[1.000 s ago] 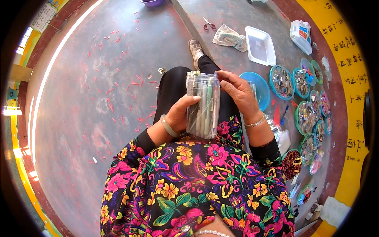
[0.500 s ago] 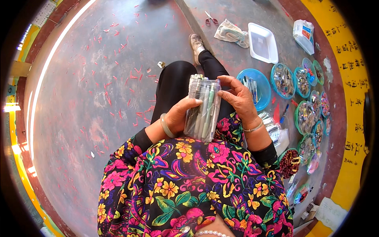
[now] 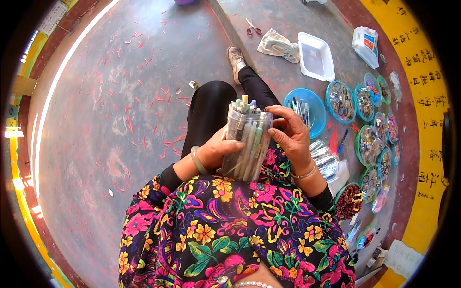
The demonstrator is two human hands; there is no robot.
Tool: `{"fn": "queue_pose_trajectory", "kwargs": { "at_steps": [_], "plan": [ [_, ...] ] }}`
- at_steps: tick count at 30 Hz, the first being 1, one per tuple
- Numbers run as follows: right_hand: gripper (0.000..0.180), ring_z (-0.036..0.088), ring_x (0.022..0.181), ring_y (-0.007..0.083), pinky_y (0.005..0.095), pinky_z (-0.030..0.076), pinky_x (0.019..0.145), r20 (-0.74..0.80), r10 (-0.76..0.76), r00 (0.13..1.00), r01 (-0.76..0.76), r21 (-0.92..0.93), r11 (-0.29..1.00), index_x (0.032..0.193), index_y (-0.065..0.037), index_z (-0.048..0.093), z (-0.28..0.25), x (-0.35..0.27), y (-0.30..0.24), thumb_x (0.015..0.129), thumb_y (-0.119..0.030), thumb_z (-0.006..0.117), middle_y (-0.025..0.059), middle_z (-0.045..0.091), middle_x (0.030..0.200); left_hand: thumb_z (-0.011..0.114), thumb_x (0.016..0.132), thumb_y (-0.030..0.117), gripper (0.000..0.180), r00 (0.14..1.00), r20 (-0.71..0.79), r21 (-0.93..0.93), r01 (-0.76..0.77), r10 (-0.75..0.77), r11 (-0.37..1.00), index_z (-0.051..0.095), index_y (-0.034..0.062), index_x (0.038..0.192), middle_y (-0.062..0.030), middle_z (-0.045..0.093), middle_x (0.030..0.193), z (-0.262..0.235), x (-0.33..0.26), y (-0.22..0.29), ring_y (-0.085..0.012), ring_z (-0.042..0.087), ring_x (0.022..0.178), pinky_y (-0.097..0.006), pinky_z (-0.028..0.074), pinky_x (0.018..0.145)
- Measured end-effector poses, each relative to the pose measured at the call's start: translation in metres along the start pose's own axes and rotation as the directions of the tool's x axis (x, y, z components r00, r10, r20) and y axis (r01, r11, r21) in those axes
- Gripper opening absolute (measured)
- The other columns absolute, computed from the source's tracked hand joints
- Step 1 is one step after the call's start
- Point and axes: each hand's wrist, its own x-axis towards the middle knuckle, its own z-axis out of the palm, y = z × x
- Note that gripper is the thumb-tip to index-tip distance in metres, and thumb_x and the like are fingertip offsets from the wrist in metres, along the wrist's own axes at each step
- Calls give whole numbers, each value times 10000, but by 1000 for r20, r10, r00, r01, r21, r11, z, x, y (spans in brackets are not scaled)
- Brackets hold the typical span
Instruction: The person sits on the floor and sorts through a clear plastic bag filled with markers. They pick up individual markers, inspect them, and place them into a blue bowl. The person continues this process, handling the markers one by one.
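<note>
A clear plastic bundle of pens and markers stands upright in front of my chest, over my lap. My left hand grips its lower left side, with a pale green bangle on that wrist. My right hand wraps the right side, fingers curled over the upper edge, a thin bracelet on the wrist. The pen tips stick out at the top. My legs in black trousers stretch out beneath, one shoe at the far end.
A blue bowl with a few pens sits just right of my hand. Several round tubs of small items curve along the right. Farther off lie a white tray, scissors and a plastic bag. Red scraps litter the grey floor.
The view has shifted slightly; the bundle stays held in both hands and my right fingers have slid a little over its top right edge.
</note>
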Motion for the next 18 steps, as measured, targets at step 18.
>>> {"fn": "queue_pose_trajectory", "kwargs": {
  "at_steps": [18],
  "plan": [
    [365, 540, 1146, 309, 373, 417, 973, 66, -240, 968, 247, -370, 896, 1035, -42, 586, -12, -7, -11, 723, -126, 757, 164, 566, 1211, 753, 749, 313, 833, 999, 42, 118, -20, 15, 993, 328, -4, 1392, -97, 506, 1293, -1, 1, -7, -189, 506, 1173, -342, 386, 1022]
  ]
}}
